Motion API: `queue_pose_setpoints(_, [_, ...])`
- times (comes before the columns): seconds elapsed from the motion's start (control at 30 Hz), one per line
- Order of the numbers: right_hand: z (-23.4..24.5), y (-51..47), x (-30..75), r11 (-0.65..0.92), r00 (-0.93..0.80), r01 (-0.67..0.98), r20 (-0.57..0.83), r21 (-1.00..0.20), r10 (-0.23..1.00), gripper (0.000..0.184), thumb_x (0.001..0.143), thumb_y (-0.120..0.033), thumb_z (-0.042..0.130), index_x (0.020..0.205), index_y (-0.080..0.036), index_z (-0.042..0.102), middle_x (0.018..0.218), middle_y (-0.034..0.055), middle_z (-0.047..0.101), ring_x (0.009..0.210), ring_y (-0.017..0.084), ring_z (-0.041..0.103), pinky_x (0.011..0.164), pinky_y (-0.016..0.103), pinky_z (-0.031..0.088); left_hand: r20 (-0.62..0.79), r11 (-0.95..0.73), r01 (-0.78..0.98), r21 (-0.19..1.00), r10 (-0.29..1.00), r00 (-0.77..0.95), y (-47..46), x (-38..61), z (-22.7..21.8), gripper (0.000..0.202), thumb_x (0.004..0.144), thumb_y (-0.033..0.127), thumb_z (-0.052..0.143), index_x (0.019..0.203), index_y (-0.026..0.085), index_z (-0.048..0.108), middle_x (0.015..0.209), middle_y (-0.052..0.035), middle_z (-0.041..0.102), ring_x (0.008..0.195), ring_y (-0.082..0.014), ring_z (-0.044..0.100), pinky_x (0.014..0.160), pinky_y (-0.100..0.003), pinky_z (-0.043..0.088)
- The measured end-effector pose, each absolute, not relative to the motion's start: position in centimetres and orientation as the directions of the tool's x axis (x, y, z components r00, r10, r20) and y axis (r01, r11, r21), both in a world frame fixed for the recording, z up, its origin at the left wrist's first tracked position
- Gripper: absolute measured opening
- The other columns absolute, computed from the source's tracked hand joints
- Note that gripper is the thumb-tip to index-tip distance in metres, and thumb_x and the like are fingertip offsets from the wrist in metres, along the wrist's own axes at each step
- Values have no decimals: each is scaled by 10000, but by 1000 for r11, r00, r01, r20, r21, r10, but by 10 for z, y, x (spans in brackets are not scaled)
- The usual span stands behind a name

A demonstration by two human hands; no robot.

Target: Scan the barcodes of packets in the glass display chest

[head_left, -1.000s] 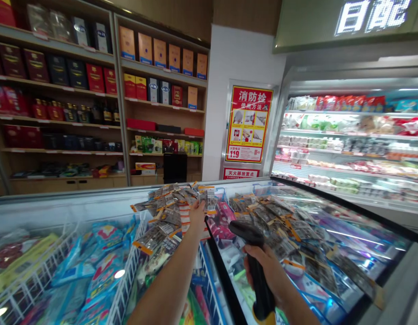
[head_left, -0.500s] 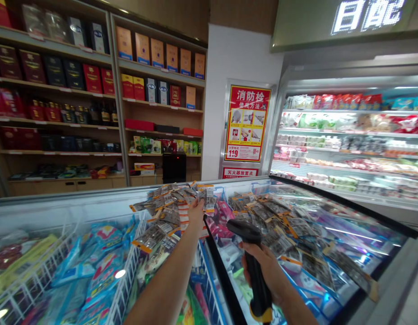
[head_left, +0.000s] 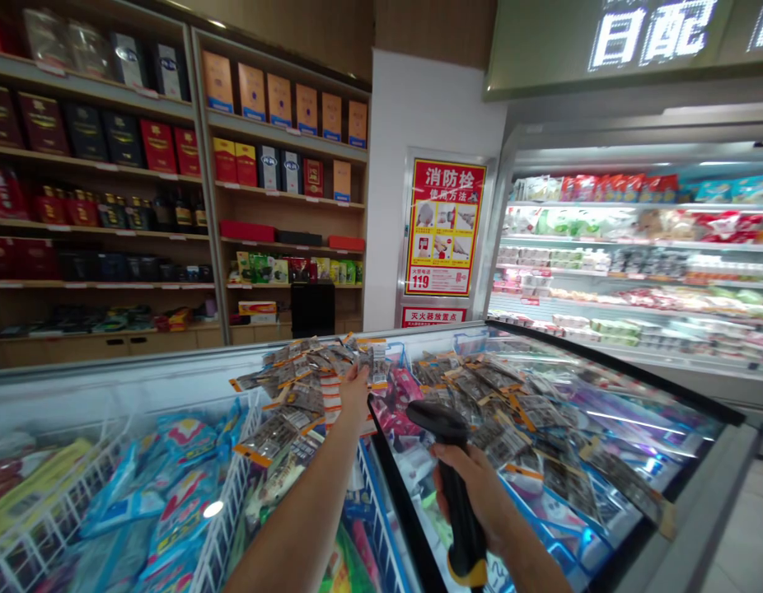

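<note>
My left hand (head_left: 355,389) reaches forward over the chest freezer (head_left: 696,486) and pinches a small dark snack packet (head_left: 376,367) at the far end of a heap of similar orange-edged packets (head_left: 295,395). My right hand (head_left: 474,494) grips the handle of a black barcode scanner (head_left: 447,461) with a yellow base, its head pointing towards the held packet. More of the same packets (head_left: 511,412) lie spread on the freezer's glass lid (head_left: 604,420) to the right.
White wire baskets (head_left: 227,511) in the open freezer hold blue frozen-food bags (head_left: 177,486). Wooden shelves (head_left: 171,181) with boxed bottles line the back wall. A red fire-hydrant sign (head_left: 445,227) hangs ahead, and an open chiller cabinet (head_left: 634,255) stands on the right.
The view has drifted slightly right and down. Both hands keep their grip and stay in nearly the same place over the freezer.
</note>
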State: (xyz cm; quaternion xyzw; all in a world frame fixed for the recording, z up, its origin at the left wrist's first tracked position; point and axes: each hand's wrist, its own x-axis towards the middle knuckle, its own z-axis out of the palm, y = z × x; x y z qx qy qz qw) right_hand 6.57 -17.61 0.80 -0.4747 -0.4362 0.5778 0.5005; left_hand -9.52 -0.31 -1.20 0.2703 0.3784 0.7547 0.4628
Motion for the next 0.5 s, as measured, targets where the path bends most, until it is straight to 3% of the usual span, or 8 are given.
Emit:
queue_pose_setpoints(0.1, [9, -177, 65, -112, -40, -153, -107, -982, 993, 358, 713, -410, 567, 475, -144, 540, 334, -2, 478, 268, 88, 415, 288, 195, 291, 0, -250, -540, 804, 907, -420, -8, -94, -7, 272, 575, 231, 684, 837, 173, 639, 694, 13, 645, 549, -95, 559, 526, -221, 405])
queue_pose_setpoints(0.5, [9, -174, 73, -127, 13, -185, -132, -974, 991, 296, 684, -418, 579, 541, -165, 524, 375, -18, 502, 289, 95, 437, 299, 200, 309, -12, -249, -586, 771, 914, -405, -9, -94, -2, 228, 603, 201, 681, 825, 172, 637, 695, 4, 659, 601, -116, 596, 549, -225, 445])
